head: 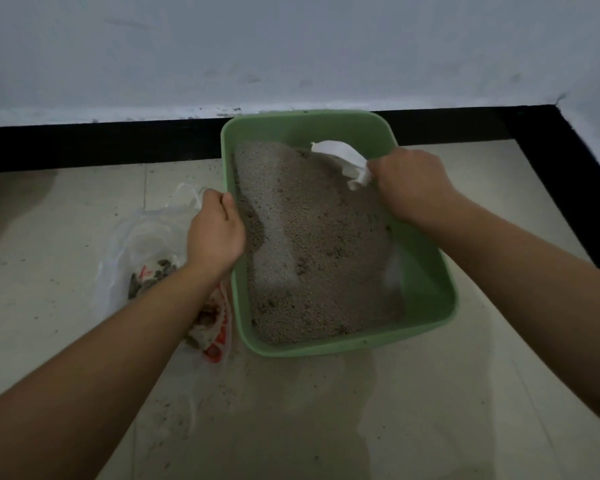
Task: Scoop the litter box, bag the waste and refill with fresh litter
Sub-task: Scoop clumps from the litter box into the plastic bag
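Green plastic sits under our left hand (pixel 215 230): its fingers (pixel 230 206) curl over the left rim of the litter box (pixel 326 349), thumb inside the wall, holding the tray to the floor (pixel 395 410). Our right hand (pixel 413 185) is closed round the near end of a white piece (pixel 340 154) (a scoop or a folded sheet, we cannot tell in this light). Its far end lies over the litter (pixel 319 244) near the box's far right corner. The litter is heaped toward the left wall, and the right side of the tray's bottom shows bare green.

We judge this to be the scooping step. To do it well we hold the rim firmly so the tray does not slide. We run the white piece low and shallow beneath the darker clumps that dot the surface, then lift slowly so loose grains fall back. Each load has to cross the box and our left wrist to reach the plastic bag (pixel 142 244). The bag lies on the floor just beside the left wall, with dark waste already in it. One of its handles stands up right at our left fingers, and we cannot tell whether they pinch it too. Opening the bag's mouth wide first would spare spills.
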A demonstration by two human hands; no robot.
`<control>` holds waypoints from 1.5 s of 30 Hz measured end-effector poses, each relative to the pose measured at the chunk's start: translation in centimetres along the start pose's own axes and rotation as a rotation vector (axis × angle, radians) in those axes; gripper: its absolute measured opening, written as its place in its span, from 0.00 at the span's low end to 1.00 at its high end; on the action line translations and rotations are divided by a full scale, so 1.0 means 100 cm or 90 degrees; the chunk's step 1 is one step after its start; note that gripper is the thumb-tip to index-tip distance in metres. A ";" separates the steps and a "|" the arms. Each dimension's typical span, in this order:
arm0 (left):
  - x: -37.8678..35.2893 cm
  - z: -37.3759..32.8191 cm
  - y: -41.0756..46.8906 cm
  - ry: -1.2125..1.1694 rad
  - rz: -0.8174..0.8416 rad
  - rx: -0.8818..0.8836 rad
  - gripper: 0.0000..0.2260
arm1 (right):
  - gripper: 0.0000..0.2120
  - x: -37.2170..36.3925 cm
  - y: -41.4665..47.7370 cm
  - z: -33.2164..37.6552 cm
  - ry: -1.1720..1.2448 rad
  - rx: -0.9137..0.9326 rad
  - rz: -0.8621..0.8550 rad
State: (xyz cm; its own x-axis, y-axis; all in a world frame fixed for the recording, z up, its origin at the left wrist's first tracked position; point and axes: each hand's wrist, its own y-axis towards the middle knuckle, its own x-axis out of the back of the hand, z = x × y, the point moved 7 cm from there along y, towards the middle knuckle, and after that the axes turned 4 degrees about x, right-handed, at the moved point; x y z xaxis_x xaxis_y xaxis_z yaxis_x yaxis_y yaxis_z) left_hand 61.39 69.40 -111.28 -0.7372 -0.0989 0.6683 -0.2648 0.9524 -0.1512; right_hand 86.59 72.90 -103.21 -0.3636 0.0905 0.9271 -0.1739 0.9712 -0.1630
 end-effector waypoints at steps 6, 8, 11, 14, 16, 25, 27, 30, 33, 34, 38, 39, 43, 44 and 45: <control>-0.007 0.001 0.001 0.018 -0.085 0.000 0.12 | 0.12 0.010 0.059 0.016 -0.028 0.070 0.025; -0.008 0.001 0.003 0.005 -0.093 0.006 0.13 | 0.15 0.010 0.069 0.022 0.026 0.098 0.055; -0.009 0.004 0.004 -0.008 -0.088 0.023 0.14 | 0.15 0.003 0.053 0.044 0.100 0.145 0.112; -0.006 0.005 0.002 -0.024 -0.078 0.020 0.14 | 0.13 -0.006 0.018 0.056 0.115 0.187 0.128; -0.006 0.005 0.002 -0.026 -0.084 0.017 0.15 | 0.13 -0.009 -0.002 0.055 0.122 0.221 0.128; -0.006 0.005 0.003 -0.052 -0.082 0.030 0.13 | 0.12 -0.001 -0.018 -0.023 0.028 0.043 0.039; -0.006 0.005 0.002 -0.060 -0.082 0.034 0.13 | 0.11 -0.009 -0.022 -0.010 0.013 0.085 0.104; -0.006 0.004 0.002 -0.066 -0.081 0.034 0.13 | 0.09 -0.009 -0.038 0.007 0.008 0.175 0.158; -0.006 0.004 0.002 -0.074 -0.081 0.033 0.12 | 0.10 0.008 -0.039 -0.017 0.091 0.143 0.198; -0.007 0.004 0.002 -0.074 -0.082 0.032 0.12 | 0.11 0.006 -0.038 -0.029 0.110 0.114 0.226; -0.007 0.003 0.001 -0.072 -0.074 0.031 0.11 | 0.13 -0.021 -0.040 -0.049 0.235 0.028 0.402; -0.007 0.004 0.001 -0.075 -0.073 0.031 0.12 | 0.14 -0.030 -0.041 -0.047 0.211 0.037 0.431; -0.006 0.005 0.002 -0.088 -0.079 0.026 0.11 | 0.14 -0.050 -0.027 -0.037 -0.016 0.093 0.361; -0.007 0.006 0.003 -0.091 -0.077 0.026 0.12 | 0.14 -0.049 -0.021 -0.036 -0.040 0.102 0.332; -0.007 0.006 0.003 -0.096 -0.076 0.027 0.11 | 0.14 -0.047 -0.016 -0.034 -0.061 0.123 0.318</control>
State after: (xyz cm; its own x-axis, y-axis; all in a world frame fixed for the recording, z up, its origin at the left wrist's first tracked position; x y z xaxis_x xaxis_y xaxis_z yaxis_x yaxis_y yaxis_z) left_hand 61.47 69.60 -112.24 -0.7829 -0.2559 0.5671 -0.3799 0.9185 -0.1101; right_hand 91.67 71.62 -106.13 -0.5246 0.5011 0.6882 -0.1203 0.7566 -0.6427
